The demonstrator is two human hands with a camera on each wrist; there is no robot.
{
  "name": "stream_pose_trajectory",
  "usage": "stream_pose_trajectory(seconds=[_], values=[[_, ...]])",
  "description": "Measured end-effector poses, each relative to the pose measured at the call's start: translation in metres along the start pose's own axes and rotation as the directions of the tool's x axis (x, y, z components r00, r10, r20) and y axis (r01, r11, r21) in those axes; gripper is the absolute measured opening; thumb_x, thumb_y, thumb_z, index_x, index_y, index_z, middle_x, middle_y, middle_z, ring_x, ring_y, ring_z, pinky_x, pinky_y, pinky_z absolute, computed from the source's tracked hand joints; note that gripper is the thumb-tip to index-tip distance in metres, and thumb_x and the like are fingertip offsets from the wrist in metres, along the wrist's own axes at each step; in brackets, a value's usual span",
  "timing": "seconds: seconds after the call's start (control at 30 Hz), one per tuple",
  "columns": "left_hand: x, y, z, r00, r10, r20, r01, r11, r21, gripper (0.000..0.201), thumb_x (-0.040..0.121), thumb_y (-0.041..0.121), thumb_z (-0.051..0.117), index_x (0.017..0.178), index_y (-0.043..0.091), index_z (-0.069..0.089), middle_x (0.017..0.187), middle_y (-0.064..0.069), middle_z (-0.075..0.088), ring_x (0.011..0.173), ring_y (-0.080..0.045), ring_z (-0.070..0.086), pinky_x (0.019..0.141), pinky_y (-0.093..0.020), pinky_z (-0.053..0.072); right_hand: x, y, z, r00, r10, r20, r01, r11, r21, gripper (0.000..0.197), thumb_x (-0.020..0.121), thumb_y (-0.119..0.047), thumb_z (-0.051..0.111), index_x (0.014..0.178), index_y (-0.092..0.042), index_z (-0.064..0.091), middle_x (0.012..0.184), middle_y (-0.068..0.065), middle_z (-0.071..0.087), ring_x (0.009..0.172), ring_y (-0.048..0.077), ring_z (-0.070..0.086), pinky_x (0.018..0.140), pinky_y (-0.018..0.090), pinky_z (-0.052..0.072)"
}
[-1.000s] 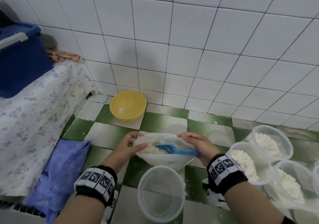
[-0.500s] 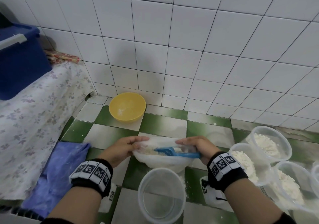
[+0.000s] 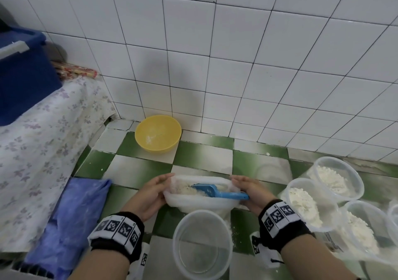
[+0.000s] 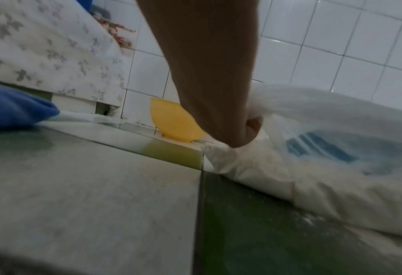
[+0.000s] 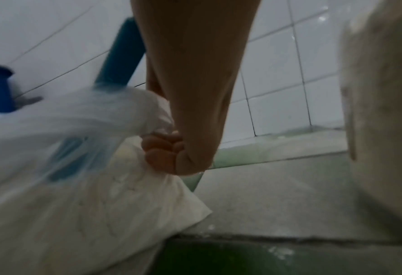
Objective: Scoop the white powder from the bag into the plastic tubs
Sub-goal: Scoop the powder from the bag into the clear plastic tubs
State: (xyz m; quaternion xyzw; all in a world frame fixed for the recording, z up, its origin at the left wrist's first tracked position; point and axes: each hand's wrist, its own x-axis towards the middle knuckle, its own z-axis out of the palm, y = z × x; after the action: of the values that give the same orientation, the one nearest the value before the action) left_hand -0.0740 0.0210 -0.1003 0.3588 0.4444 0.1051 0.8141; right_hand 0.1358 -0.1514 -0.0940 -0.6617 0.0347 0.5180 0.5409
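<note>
At the far left a blue bin (image 3: 21, 72) sits on a flowered cloth (image 3: 38, 150), with a blue plastic bag (image 3: 71, 219) lying below it on the green-and-white checked tabletop (image 3: 137, 169). A yellow bowl (image 3: 157, 132) stands against the tiled wall (image 3: 237, 53). The left hand (image 3: 148, 195) grips the left edge of the clear bag (image 3: 200, 203) of white powder (image 3: 185, 190), its fingers (image 4: 251, 128) curled tight into the plastic. The bag rests on the tabletop between both hands, mouth held wide, and a blue scoop (image 3: 213, 191) lies inside it — bowl in the powder, handle pointing toward the right hand (image 3: 252, 190). That hand's fingers (image 5: 162, 148) are bunched around the bag's right edge. Just in front of the bag stands an empty tub (image 3: 202, 244). To the right, well apart from the bag, three tubs (image 3: 336, 177) hold heaped powder — set close together.
</note>
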Motion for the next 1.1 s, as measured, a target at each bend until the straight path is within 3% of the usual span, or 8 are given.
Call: stream_pose_trajectory(seconds=[0.13, 0.4, 0.57, 0.73, 0.9, 1.0, 1.03, 1.1], values=[[-0.009, 0.0, -0.003, 0.999, 0.046, -0.009, -0.044, 0.984, 0.172, 0.026, 0.096, 0.012, 0.055, 0.122, 0.019, 0.057, 0.117, -0.015, 0.066, 0.104, -0.033, 0.066, 0.075, -0.038, 0.059, -0.01, 0.004, -0.007, 0.999, 0.038, -0.035, -0.041, 0.996, -0.077, 0.024, 0.087, -0.011, 0.062, 0.11, -0.021, 0.065, 0.114, 0.016, 0.057, 0.104, 0.036, 0.059, 0.083, 0.05, 0.055], [-0.02, 0.005, -0.011, 0.994, -0.111, -0.02, 0.113, 0.958, 0.263, 0.021, 0.09, 0.005, 0.062, 0.11, 0.009, 0.064, 0.127, -0.016, 0.054, 0.105, -0.04, 0.065, 0.076, -0.043, 0.061, -0.021, 0.0, -0.009, 0.996, 0.022, 0.086, -0.039, 0.98, 0.197, 0.036, 0.09, 0.008, 0.051, 0.112, -0.017, 0.064, 0.118, 0.026, 0.051, 0.106, 0.043, 0.059, 0.077, 0.057, 0.055], [-0.018, 0.001, -0.01, 0.993, -0.12, -0.01, 0.119, 0.991, -0.053, 0.023, 0.089, -0.008, 0.055, 0.105, 0.008, 0.056, 0.124, -0.026, 0.055, 0.108, -0.043, 0.062, 0.073, -0.047, 0.06, -0.012, 0.008, -0.006, 0.997, 0.018, 0.072, -0.051, 0.874, 0.484, 0.052, 0.089, 0.019, 0.03, 0.126, -0.012, 0.051, 0.118, 0.026, 0.051, 0.104, 0.043, 0.056, 0.068, 0.054, 0.057], [-0.019, -0.01, -0.006, 0.998, -0.068, -0.001, 0.061, 0.9, -0.431, 0.024, 0.093, -0.011, 0.045, 0.099, 0.012, 0.049, 0.115, -0.029, 0.057, 0.099, -0.039, 0.06, 0.063, -0.044, 0.06, -0.013, 0.016, -0.003, 0.998, 0.014, 0.065, -0.053, 0.759, 0.649, 0.054, 0.092, 0.013, 0.029, 0.139, -0.012, 0.038, 0.116, 0.024, 0.047, 0.101, 0.04, 0.052, 0.075, 0.053, 0.048], [-0.022, -0.017, 0.002, 1.0, -0.012, -0.028, -0.005, 0.861, -0.509, 0.021, 0.095, -0.007, 0.045, 0.102, 0.011, 0.05, 0.113, -0.027, 0.058, 0.103, -0.038, 0.059, 0.07, -0.046, 0.058, -0.007, 0.021, 0.007, 1.0, -0.012, 0.008, 0.003, 0.703, 0.711, 0.062, 0.092, 0.014, 0.027, 0.147, -0.016, 0.027, 0.129, 0.024, 0.04, 0.095, 0.037, 0.054, 0.072, 0.049, 0.05], [-0.021, -0.02, 0.002, 1.0, 0.002, -0.026, -0.015, 0.866, -0.5, 0.02, 0.096, -0.007, 0.044, 0.102, 0.01, 0.052, 0.115, -0.028, 0.057, 0.104, -0.038, 0.059, 0.073, -0.046, 0.056, -0.003, 0.024, 0.011, 1.0, -0.018, 0.004, 0.009, 0.697, 0.717, 0.063, 0.092, 0.015, 0.025, 0.147, -0.016, 0.027, 0.123, 0.026, 0.043, 0.082, 0.027, 0.055, 0.054, 0.035, 0.057], [-0.021, -0.02, 0.0, 1.0, 0.003, -0.012, -0.008, 0.872, -0.489, 0.02, 0.095, -0.007, 0.044, 0.101, 0.01, 0.052, 0.116, -0.029, 0.058, 0.104, -0.038, 0.059, 0.073, -0.046, 0.057, -0.003, 0.024, 0.011, 1.0, -0.024, 0.009, 0.01, 0.707, 0.707, 0.062, 0.092, 0.015, 0.026, 0.146, -0.015, 0.028, 0.117, 0.025, 0.046, 0.082, 0.026, 0.056, 0.056, 0.033, 0.058], [-0.021, -0.02, -0.005, 1.0, -0.002, 0.03, 0.015, 0.897, -0.443, 0.02, 0.094, -0.007, 0.045, 0.099, 0.011, 0.052, 0.118, -0.03, 0.059, 0.104, -0.039, 0.061, 0.071, -0.044, 0.059, -0.001, 0.025, 0.009, 0.998, -0.05, 0.03, 0.017, 0.74, 0.672, 0.059, 0.093, 0.014, 0.029, 0.144, -0.017, 0.033, 0.115, 0.022, 0.049, 0.095, 0.029, 0.058, 0.076, 0.041, 0.055]])
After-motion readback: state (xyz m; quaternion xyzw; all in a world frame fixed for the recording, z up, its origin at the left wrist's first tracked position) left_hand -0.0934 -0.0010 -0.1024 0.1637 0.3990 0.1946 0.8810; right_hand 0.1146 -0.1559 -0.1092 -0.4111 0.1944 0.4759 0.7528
